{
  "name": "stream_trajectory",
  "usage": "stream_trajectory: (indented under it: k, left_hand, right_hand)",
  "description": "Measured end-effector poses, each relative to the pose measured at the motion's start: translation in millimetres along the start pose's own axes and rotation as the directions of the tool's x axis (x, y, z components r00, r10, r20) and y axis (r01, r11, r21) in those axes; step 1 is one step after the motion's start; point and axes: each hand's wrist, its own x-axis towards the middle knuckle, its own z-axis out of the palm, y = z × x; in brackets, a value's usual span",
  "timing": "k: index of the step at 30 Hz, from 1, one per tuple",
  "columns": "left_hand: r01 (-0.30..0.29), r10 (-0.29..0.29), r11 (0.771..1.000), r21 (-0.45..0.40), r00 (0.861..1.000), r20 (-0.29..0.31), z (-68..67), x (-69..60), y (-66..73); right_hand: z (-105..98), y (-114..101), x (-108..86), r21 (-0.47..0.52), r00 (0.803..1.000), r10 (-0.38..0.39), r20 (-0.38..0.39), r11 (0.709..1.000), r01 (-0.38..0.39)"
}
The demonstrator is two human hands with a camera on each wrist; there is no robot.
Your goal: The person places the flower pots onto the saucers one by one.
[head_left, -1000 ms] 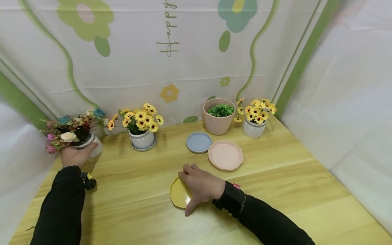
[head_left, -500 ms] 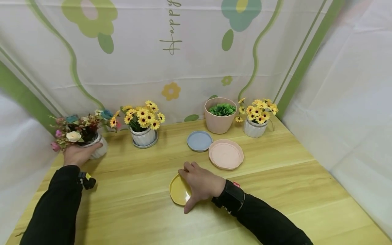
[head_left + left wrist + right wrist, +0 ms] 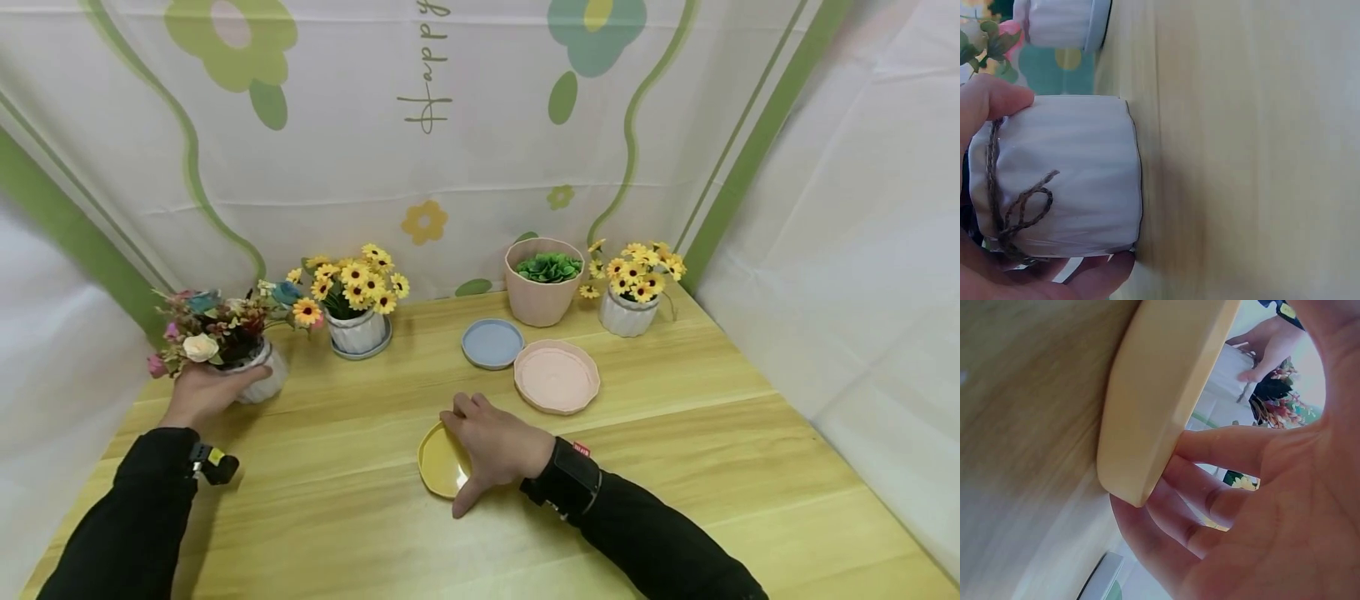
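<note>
At the left of the head view, my left hand (image 3: pixel 208 393) grips a white flower pot (image 3: pixel 266 379) filled with mixed artificial flowers (image 3: pixel 217 329). Thumb and fingers lie on opposite sides of the pot in the left wrist view, and a twine bow (image 3: pixel 1029 206) is tied round it. Whether its base touches the table cannot be told. Nearer the middle, my right hand (image 3: pixel 495 446) spans a yellow plant saucer (image 3: pixel 441 462) and holds it by the rim. The right wrist view has the fingertips against the saucer's edge (image 3: pixel 1154 394); the thumb tip's contact is hidden.
Behind stand a yellow-flowered white pot (image 3: pixel 356 332) on a blue-grey saucer, a pink pot (image 3: pixel 542 300) with green leaves, and another yellow-flowered pot (image 3: pixel 628 317). A blue saucer (image 3: pixel 492 343) and a pink saucer (image 3: pixel 557 377) lie on the wooden table (image 3: pixel 675 467).
My left hand has carried the mixed-flower pot to the right, closer to the yellow-flowered pot. The right hand and yellow saucer stay nearly in place; the head view has shifted slightly.
</note>
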Motion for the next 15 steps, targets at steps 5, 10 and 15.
stream_trajectory:
  k: [5,10,15]
  left_hand:
    - [-0.033,0.032,0.999,0.005,0.999,0.019,8.9,-15.5,1.6]
    - [-0.121,0.122,0.991,-0.048,0.992,0.025,21.2,-27.8,6.9]
    - [-0.167,0.175,0.979,-0.119,0.982,0.067,34.1,-40.1,16.0]
  right_hand:
    - [0,-1,-0.4,0.012,1.000,-0.002,0.003,1.000,0.002]
    - [0,-1,-1.2,0.021,1.000,-0.011,0.000,1.000,0.011]
    - [-1,-1,-1.0,0.021,1.000,-0.010,0.004,1.000,0.010]
